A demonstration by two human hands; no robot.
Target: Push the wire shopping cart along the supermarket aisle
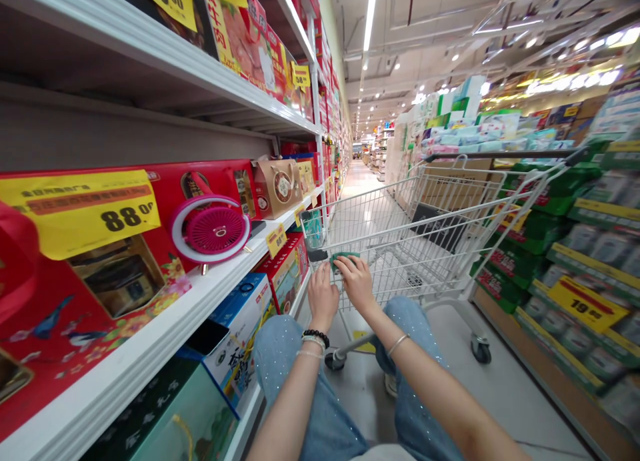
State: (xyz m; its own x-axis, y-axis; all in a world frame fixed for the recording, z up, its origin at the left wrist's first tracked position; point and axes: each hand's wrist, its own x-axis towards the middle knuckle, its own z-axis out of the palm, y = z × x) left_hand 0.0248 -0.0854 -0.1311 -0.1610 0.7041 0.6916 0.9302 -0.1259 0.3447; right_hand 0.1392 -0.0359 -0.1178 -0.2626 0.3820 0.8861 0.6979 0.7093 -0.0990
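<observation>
My left hand, with dark and pale bead bracelets at the wrist, is raised at the near end of a wire shopping cart. Its fingers point forward and lie close together; whether they hold anything is hidden. Beside it on the right, my right hand has its fingers bent over a small green item at the cart's front rim. A thin bangle circles the right wrist. Both hands are above my knees, between the shelf and the cart.
On the left, a white shelf bears red gift boxes and a pink round fan. A black phone-like object rests on lower boxes. Stacked packages line the right side; an aisle runs ahead.
</observation>
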